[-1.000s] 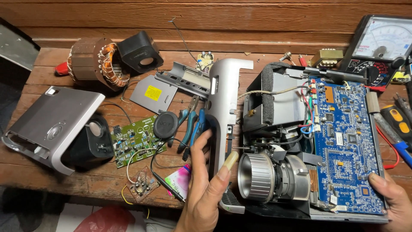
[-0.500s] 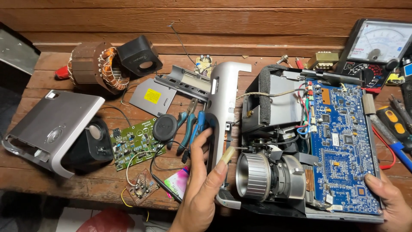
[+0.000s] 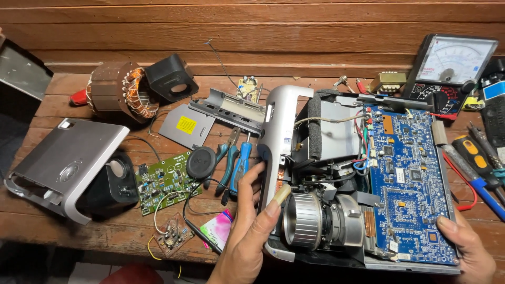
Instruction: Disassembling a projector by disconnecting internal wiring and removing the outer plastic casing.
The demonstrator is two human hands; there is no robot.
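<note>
Projector: the opened projector [image 3: 336, 173] lies on the wooden desk [image 3: 68, 100], right of centre, its silver front shell [image 3: 276, 131] standing along the left side and its blue circuit board [image 3: 407, 179] face up on the right.
Left hand: the left hand [image 3: 250, 231] comes up from the bottom edge; its thumb lies against the lens barrel [image 3: 302, 221] and the other fingers [image 3: 252, 179] curl around the silver shell's edge, clamped on the projector's front.
Right hand: the right hand [image 3: 468, 247] holds the near right corner, thumb pressed on top of the blue board's edge, the rest of the hand under the chassis and out of sight.
Edges: the projector's near side hangs at the desk's front edge; its far side lies just short of the analog multimeter [image 3: 452, 66] and a small transformer [image 3: 388, 82].
Room left: blue-handled pliers [image 3: 231, 163] lie just beside the left fingers, then a round black speaker [image 3: 201, 162] and a green circuit board [image 3: 165, 181]; little bare wood there.
Room right: screwdrivers [image 3: 476, 163] and a red wire [image 3: 463, 184] lie close along the chassis.
Farther off: the grey top cover [image 3: 63, 163] and a motor stator [image 3: 123, 92] lie well apart to the left.
Change: compared with half a second ago, the projector lies in much the same place and both hands keep the same grips.
</note>
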